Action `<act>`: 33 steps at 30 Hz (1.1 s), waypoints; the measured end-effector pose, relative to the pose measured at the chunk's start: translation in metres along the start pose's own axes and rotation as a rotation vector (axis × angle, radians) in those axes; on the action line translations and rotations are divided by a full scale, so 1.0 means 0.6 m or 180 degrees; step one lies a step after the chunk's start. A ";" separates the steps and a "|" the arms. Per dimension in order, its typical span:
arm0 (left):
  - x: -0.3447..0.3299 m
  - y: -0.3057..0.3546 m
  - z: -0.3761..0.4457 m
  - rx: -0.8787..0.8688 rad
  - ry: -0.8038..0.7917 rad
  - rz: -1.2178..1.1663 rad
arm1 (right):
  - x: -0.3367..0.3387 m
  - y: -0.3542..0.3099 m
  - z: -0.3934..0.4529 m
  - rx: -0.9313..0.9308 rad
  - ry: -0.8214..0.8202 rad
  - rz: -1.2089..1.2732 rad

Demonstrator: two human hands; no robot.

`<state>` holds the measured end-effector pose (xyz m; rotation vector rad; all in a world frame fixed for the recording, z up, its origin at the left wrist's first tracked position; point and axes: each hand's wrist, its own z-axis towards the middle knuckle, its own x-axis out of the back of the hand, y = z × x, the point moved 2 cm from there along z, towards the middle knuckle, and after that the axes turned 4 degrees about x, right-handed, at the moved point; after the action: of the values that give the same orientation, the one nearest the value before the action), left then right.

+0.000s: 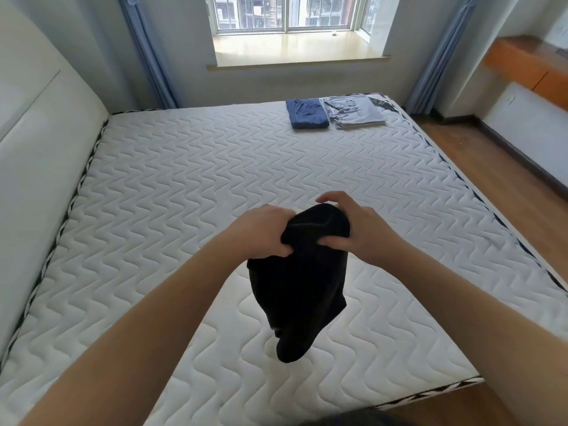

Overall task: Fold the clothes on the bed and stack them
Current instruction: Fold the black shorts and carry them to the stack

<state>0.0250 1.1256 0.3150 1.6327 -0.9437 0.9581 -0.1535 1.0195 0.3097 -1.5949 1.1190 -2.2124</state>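
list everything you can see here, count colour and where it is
black garment: 1, black, held up over the near middle of the mattress, hanging down
folded trousers: 1, blue, far side of the mattress
folded clothes: 1 stack, grey, just right of the blue trousers
mattress: 1, white quilted, fills the middle
headboard: 1, off-white, left side
curtains: 2, blue, either side of the window
window: 1, far wall
floor: wood, right
left hand: 1, grips the garment's top
right hand: 1, pinches the garment's top
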 end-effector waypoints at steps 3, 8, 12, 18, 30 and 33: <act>-0.001 0.009 0.007 -0.0059 -0.0156 -0.0189 | 0.001 0.028 -0.014 -0.0115 0.0089 0.0235; 0.003 0.055 0.025 -0.0153 -0.0291 -0.0643 | 0.018 0.098 -0.037 -0.0394 0.0088 0.0947; 0.014 0.091 0.041 -0.0064 -0.0267 -0.0763 | 0.008 0.198 -0.071 -0.0949 -0.0216 0.1620; 0.040 0.134 0.058 0.0130 -0.0183 -0.0774 | -0.060 0.372 -0.114 -0.2741 0.0018 0.2154; 0.080 0.157 0.067 0.0409 0.0222 -0.0712 | -0.076 0.496 -0.111 -0.2464 -0.0632 0.3869; 0.057 0.124 0.053 0.0669 0.0329 -0.1039 | -0.046 0.512 -0.099 -0.2289 -0.0542 0.3984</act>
<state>-0.0247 1.0745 0.3657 1.8248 -0.4980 0.9264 -0.2754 0.8485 0.0764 -0.7148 2.1440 -0.8716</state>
